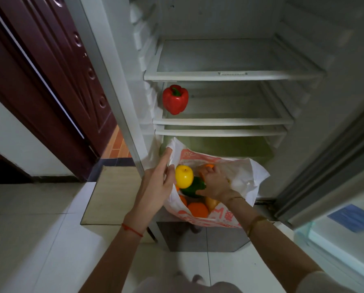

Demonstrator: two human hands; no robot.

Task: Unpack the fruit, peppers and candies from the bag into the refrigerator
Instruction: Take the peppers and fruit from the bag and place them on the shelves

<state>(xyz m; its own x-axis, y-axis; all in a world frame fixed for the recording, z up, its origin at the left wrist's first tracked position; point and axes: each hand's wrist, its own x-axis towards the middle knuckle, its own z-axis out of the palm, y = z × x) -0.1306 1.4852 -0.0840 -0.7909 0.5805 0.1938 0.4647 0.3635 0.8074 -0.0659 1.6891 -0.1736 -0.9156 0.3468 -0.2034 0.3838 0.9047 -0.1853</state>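
Sitting near the open refrigerator's (229, 77) base, the white-and-orange plastic bag (248, 178) is held agape by straight left hand (155, 187) fingers while the right hand (216, 182) closes around a green pepper (192, 188) inside, apparently for lifting.

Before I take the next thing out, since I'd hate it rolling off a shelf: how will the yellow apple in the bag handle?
The yellow apple looks round and glossy, so it will probably roll on a flat shelf and may feel slippery. It sits loose atop the green pepper in the floppy bag, so it could shift when nudged.
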